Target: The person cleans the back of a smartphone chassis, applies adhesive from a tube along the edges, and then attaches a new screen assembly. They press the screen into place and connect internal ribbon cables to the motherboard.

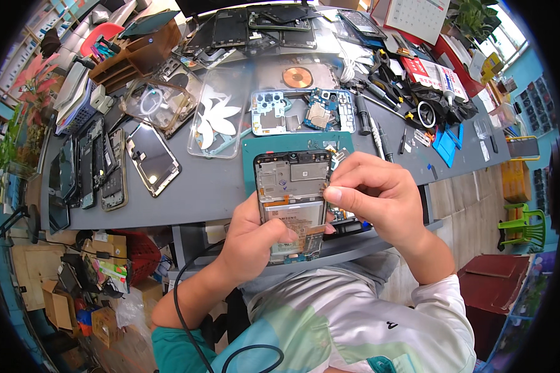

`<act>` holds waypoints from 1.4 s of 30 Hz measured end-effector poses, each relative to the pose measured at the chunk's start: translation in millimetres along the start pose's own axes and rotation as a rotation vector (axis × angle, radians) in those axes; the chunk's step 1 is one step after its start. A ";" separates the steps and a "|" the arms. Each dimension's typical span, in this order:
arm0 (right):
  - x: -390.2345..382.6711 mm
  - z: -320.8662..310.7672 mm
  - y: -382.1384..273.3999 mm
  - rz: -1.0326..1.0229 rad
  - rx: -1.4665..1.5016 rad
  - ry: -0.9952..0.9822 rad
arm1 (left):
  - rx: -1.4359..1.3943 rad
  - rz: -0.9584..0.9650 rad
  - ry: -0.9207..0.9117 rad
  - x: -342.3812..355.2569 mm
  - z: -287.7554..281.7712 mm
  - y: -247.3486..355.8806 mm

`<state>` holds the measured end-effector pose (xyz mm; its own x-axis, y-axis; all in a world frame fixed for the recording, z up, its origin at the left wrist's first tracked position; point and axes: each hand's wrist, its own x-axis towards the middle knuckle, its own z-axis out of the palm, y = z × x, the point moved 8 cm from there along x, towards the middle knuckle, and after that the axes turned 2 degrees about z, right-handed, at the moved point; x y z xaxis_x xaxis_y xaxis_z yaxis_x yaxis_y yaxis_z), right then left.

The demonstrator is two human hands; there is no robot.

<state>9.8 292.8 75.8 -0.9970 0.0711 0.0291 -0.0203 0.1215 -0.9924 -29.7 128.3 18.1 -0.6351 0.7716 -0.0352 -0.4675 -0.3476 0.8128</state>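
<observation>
An opened phone (292,177) is held upright and slightly tilted over the desk's front edge, its inner metal frame facing me. My left hand (249,239) is closed round its lower left side, the thumb lying across the battery (286,217). Orange flex cables (279,201) show above the battery and at its lower right. My right hand (382,199) pinches thumb and forefinger together at the phone's right edge; whatever small piece is between the fingertips is too hidden to name. Behind the phone lies a green work mat (252,147).
Beyond the mat sit a blue phone frame (270,118) and a circuit board (320,115). A clear tray (199,140) with white petal shapes, a detached screen (152,158) and several opened phones (113,186) lie left. Screwdrivers (362,115), pliers and a blue stand (445,146) lie right.
</observation>
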 end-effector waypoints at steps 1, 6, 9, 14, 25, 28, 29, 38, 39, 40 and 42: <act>-0.3 -0.3 2.0 0.007 0.014 0.005 | 0.003 -0.002 0.007 -0.3 0.3 0.0; 1.5 2.8 4.4 0.006 0.111 0.014 | 0.002 -0.017 0.012 0.6 0.0 1.4; 8.1 -6.7 -6.6 -0.037 -0.104 0.029 | -0.059 -0.014 0.065 0.8 0.1 4.4; 46.6 -50.5 -46.7 -0.288 -0.797 0.407 | -0.121 0.022 0.106 2.5 0.1 6.3; 76.6 -44.6 -11.6 -0.262 -1.166 0.319 | -0.072 0.077 0.118 -0.2 0.0 9.4; 76.6 -46.9 -11.9 -0.287 -1.099 0.323 | -0.084 0.075 0.090 -2.5 -2.2 5.1; 77.0 -47.8 -12.4 -0.293 -1.066 0.326 | -0.084 0.063 0.078 -3.0 -1.3 4.2; 80.3 -57.7 -13.6 -0.238 -0.534 0.366 | -0.041 -0.030 -0.039 -6.2 9.1 -1.8; 78.0 -62.3 -15.4 -0.326 -0.526 0.428 | -0.031 -0.037 -0.043 -5.5 9.2 -2.5; 74.6 -65.1 -20.3 -0.372 -0.528 0.464 | -0.011 -0.037 -0.059 -4.8 10.1 -2.5; 67.4 -71.8 -28.0 -0.452 -0.496 0.505 | 0.030 -0.038 -0.091 -2.2 11.7 -1.9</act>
<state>-51.4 365.3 114.2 -0.7457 0.3309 0.5784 -0.2571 0.6579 -0.7079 -20.2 133.6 23.5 -0.5578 0.8298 -0.0147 -0.4708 -0.3018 0.8290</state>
